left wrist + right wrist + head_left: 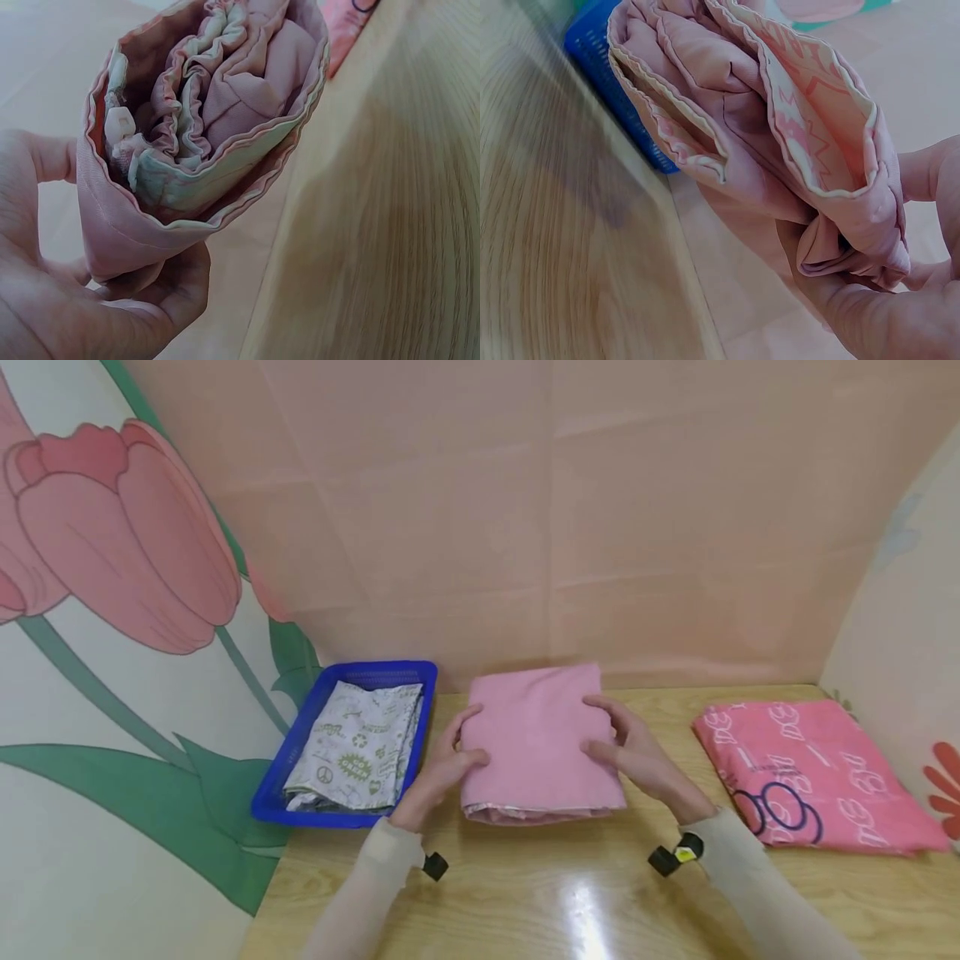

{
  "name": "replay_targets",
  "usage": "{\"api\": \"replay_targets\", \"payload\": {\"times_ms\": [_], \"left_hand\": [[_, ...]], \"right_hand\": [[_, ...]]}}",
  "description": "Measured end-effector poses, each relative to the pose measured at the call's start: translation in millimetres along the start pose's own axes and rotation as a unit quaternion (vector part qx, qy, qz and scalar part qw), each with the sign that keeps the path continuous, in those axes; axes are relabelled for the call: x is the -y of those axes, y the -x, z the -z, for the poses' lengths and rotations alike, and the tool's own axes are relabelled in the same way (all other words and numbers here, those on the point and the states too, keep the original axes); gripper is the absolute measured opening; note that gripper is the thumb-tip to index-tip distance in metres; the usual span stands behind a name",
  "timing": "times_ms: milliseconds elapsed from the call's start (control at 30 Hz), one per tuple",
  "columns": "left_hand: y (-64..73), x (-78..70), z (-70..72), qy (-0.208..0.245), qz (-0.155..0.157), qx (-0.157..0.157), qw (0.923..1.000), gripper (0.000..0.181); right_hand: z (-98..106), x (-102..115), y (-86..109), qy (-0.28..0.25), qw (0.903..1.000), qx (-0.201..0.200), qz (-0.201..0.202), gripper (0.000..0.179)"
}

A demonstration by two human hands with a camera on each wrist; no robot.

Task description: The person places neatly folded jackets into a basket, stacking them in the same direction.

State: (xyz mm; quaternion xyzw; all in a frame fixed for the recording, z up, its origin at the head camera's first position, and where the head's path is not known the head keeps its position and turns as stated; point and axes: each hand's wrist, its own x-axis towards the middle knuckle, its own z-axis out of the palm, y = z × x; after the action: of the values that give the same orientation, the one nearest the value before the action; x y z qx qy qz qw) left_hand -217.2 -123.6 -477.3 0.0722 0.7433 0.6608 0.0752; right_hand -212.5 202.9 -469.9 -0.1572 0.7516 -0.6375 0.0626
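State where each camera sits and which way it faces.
Head: head-worn, facing forward and down at the folded pink fabric bundle between the left hand and right hand; sleeved forearms show.
Left wrist: on that wrist, facing the bundle's layered edges; left hand shows.
Right wrist: likewise; right hand shows.
Head and right wrist share the rectangular blue plastic basket.

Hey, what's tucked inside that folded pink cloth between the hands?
The open ends of the folded pink cloth show bunched pink layers, pale fabric with pink print, and a small white piece. Anything deeper is covered by the folds and can't be seen.
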Motion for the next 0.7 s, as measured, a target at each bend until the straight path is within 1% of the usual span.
{"api": "replay_targets", "payload": {"times_ms": [100,400,533,633,700], "left_hand": [[3.4,-2.5,6.4,-0.001,0.004,-0.003,1.0000,0.092],[9.0,-4.0,27.0,-0.009,-0.018,-0.021,0.9996,0.091],[9.2,-6.0,37.1,-0.009,-0.021,-0.024,0.9995,0.089],[10.4,-10.3,45.0,-0.006,-0.021,-0.021,0.9995,0.087],[11.3,-11.9,50.5,-0.008,-0.022,-0.020,0.9995,0.086]], "right_hand": [[-4.7,2.7,-3.7,0.001,1.0000,0.003,0.002,0.074],[-21.4,9.9,-14.3,-0.040,0.9988,0.027,0.005,0.074],[-30.1,12.7,-19.3,-0.034,0.9993,0.017,0.005,0.074],[-37.4,14.4,-23.1,-0.029,0.9995,0.006,0.005,0.073],[-42.9,15.3,-25.1,-0.037,0.9993,0.006,0.003,0.073]]}}
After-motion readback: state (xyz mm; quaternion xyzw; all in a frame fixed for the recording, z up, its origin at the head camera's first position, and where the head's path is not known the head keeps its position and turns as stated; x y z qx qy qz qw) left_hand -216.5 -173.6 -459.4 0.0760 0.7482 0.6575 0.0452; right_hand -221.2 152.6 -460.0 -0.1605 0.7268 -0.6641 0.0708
